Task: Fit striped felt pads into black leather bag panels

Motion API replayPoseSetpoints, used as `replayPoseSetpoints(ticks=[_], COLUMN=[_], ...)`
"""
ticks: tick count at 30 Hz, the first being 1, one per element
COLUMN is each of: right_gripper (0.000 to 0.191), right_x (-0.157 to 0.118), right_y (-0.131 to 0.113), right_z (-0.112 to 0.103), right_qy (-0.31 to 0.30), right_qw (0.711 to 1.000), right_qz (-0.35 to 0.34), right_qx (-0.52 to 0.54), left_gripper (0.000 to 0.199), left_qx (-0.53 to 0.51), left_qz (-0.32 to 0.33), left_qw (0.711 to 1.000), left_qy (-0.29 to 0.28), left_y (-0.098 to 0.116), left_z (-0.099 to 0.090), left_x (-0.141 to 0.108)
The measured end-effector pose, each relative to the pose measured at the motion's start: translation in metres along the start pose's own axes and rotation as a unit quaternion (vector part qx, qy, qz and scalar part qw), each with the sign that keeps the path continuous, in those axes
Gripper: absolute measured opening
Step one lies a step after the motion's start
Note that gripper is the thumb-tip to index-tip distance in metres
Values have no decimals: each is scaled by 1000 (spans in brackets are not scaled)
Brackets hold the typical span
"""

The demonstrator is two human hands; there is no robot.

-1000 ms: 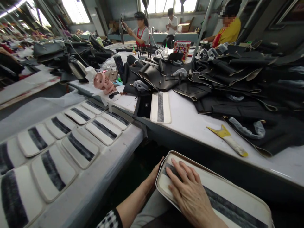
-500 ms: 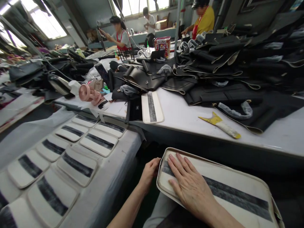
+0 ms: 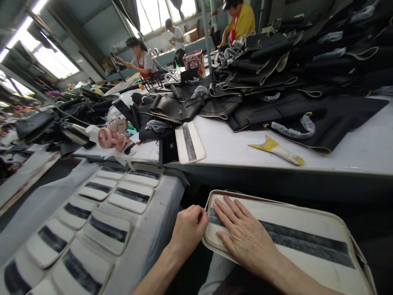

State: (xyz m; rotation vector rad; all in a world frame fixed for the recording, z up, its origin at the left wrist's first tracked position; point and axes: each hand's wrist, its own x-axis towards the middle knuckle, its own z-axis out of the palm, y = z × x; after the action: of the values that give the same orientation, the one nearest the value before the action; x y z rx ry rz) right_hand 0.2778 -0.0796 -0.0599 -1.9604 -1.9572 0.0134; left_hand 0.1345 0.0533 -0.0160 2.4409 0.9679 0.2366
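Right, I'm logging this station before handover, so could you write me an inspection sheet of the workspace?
Surface: white table; covered table at left.
Job's things: large striped panel under the hands; smaller striped panels in rows at left.
Clutter: piled black pieces, pink fan, yellow-and-white tool.
Grippers: right hand flat on the large panel; left hand's grip closed at its end edge.
Cables: white loop, cord or tube, near red box.
Surroundings: co-workers, windows.

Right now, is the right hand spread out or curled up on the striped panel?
Spread out: the right hand lies palm down on the striped panel, its fingers extended over the white surface and dark stripe.
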Motion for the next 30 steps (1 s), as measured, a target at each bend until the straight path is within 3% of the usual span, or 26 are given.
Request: replayPoseSetpoints(ticks=[5, 16, 22, 30], right_gripper=[64, 63, 76, 71], right_x=[1, -1, 0, -3], right_y=[2, 2, 1, 1], right_z=[2, 1, 1, 3], right_qy=[7, 30, 39, 49], right_qw=[1000, 999, 997, 995], right_qz=[6, 11, 33, 42], right_qx=[17, 41, 50, 73], left_gripper=[22, 12, 12, 15], left_qx=[29, 13, 183, 170], left_qz=[16, -30, 12, 58], left_qw=[999, 994, 979, 980], left_qy=[-25, -103, -91, -85], left_y=[2, 7, 17, 14], left_z=[-3, -6, 9, 4], left_x=[2, 8, -1, 2])
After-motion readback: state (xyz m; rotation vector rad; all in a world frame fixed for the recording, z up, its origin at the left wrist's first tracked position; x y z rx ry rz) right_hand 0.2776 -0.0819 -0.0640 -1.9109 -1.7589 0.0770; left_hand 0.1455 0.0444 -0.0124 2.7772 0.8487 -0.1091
